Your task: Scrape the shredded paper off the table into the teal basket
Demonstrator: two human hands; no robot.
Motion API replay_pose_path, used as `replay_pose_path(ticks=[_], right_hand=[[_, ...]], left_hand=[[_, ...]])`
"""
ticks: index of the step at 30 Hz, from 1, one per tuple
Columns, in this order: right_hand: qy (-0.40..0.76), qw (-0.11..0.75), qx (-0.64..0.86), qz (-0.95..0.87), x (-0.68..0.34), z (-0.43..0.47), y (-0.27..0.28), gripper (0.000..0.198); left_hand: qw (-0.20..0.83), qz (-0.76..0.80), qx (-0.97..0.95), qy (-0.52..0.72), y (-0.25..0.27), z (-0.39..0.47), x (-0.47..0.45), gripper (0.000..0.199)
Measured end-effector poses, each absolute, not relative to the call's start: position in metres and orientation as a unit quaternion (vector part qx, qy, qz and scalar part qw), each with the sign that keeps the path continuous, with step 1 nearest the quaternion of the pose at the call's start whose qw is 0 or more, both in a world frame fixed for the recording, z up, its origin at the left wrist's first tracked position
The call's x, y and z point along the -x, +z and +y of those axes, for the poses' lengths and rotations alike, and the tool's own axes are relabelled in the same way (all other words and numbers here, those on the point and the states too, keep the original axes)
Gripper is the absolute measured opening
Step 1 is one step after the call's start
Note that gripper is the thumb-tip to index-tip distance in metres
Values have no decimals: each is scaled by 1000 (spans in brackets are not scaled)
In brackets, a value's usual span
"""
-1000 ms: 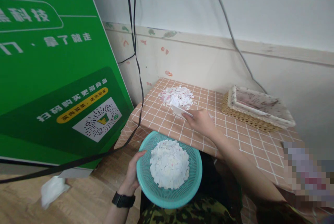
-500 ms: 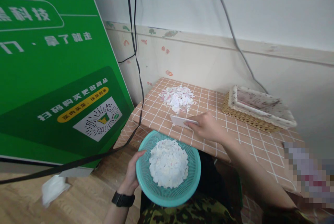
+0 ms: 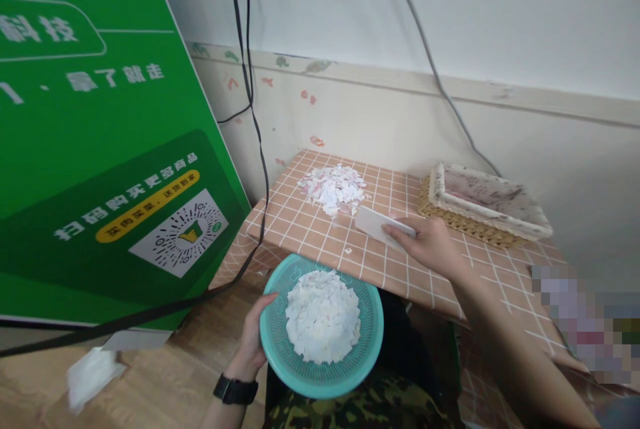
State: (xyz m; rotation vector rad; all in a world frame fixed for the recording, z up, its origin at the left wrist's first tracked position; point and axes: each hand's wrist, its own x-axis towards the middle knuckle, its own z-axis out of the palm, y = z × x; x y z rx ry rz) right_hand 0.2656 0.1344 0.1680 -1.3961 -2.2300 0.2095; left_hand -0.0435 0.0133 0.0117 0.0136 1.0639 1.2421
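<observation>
My left hand [image 3: 254, 332] grips the left rim of a teal plastic colander [image 3: 371, 342], held just below the table's front edge. Inside it lies a heap of torn white paper scraps [image 3: 323, 316]. Above the table, my right hand [image 3: 425, 239] is closed on a flat white card [image 3: 377, 226], pinched by its right end. The card is tilted, its far end close to a second pile of white and pinkish paper scraps [image 3: 334, 188] on the checked tablecloth. One loose scrap [image 3: 348, 250] lies near the front edge.
A wicker basket with a cloth lining [image 3: 480, 229] stands at the table's back right. Black cables [image 3: 255, 122] hang at the left, before a green cabinet [image 3: 115, 149]. A white crumpled bag [image 3: 93, 376] lies on the wooden floor. A blurred patch covers something at far right.
My right hand has moved the card away from the table's front edge, rightward and back. A scrap now shows near that edge. The colander stays in my left hand; the view has shifted slightly.
</observation>
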Motion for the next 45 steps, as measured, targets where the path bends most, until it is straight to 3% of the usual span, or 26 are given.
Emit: replay_pose_path(ticks=[7, 24, 37, 45], right_hand=[[27, 256, 597, -760, -269, 177, 150, 38], [26, 227, 547, -805, -266, 199, 156, 39], [198, 192, 499, -821, -261, 161, 172, 41], [197, 283, 507, -790, -265, 129, 144, 36]], left_hand=[[685, 484, -21, 544, 5, 12, 36, 9], [689, 485, -15, 538, 15, 12, 33, 8], [698, 470, -30, 540, 13, 12, 32, 11], [699, 485, -19, 525, 18, 13, 33, 10]])
